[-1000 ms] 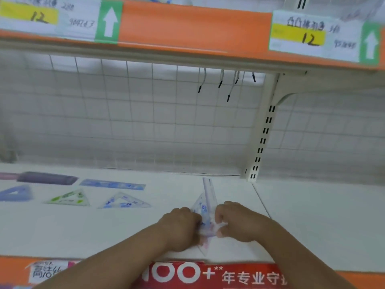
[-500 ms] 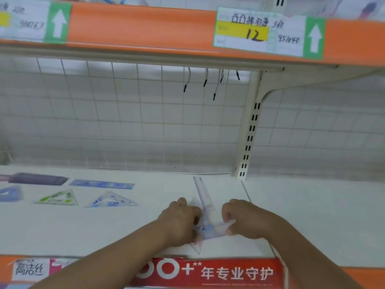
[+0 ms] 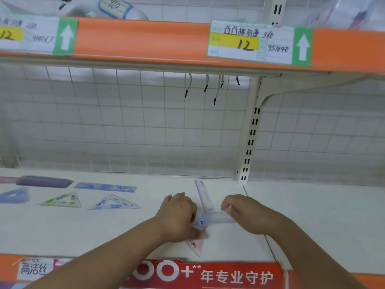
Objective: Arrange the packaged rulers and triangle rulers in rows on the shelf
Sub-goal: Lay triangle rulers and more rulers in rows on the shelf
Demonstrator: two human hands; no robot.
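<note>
White shop shelf (image 3: 312,226), wire grid behind, orange rail overhead. Nearest, along the front lip: red banner (image 3: 208,276) reading "00+** 年专业守护", beside it a tag reading "高洁丝". Just past that, left hand (image 3: 179,217) pressed flat on a pink triangle ruler (image 3: 195,246), covering most of it. Right hand (image 3: 248,214) curled, pinching the end of a clear ruler (image 3: 218,217) lying crosswise. Second clear ruler (image 3: 203,195) angled away between both hands. Off left, three triangles in a row: blue (image 3: 13,196), green (image 3: 62,200), blue-white (image 3: 113,203). Behind them, one blue straight ruler (image 3: 105,187) and a purple pack (image 3: 44,181). Up top, two price labels (image 3: 250,41), each marked "12".
</note>
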